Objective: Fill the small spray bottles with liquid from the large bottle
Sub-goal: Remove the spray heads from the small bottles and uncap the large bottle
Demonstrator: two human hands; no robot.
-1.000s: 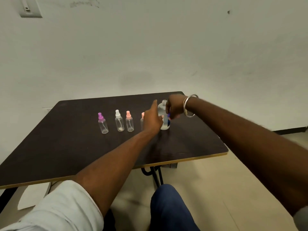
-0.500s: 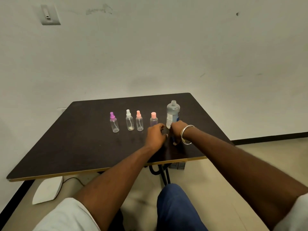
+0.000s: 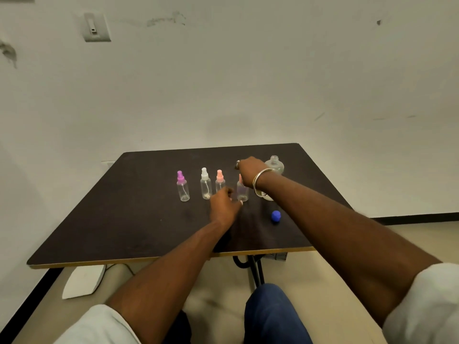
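Several small clear spray bottles stand in a row on the dark table (image 3: 124, 219): purple top (image 3: 183, 187), white top (image 3: 205, 184), pink top (image 3: 219, 181), and a fourth with a pink top (image 3: 242, 192). My left hand (image 3: 224, 202) is curled at the lower part of the fourth bottle, thumb touching its base. My right hand (image 3: 250, 170), with a metal bangle on its wrist, is closed over that bottle's top. The large clear bottle (image 3: 274, 165) stands uncapped behind my right wrist, mostly hidden. Its blue cap (image 3: 276, 216) lies on the table in front.
The table backs onto a white wall with a switch plate (image 3: 95, 27). Its front edge (image 3: 173, 258) is near my knees. A white flat object (image 3: 83, 281) lies on the floor under the table's left side. Black table legs (image 3: 255, 269) stand below the middle.
My right hand has left the blue cap on the table and risen to the fourth small bottle's top. My left hand has shifted up to that bottle's base.
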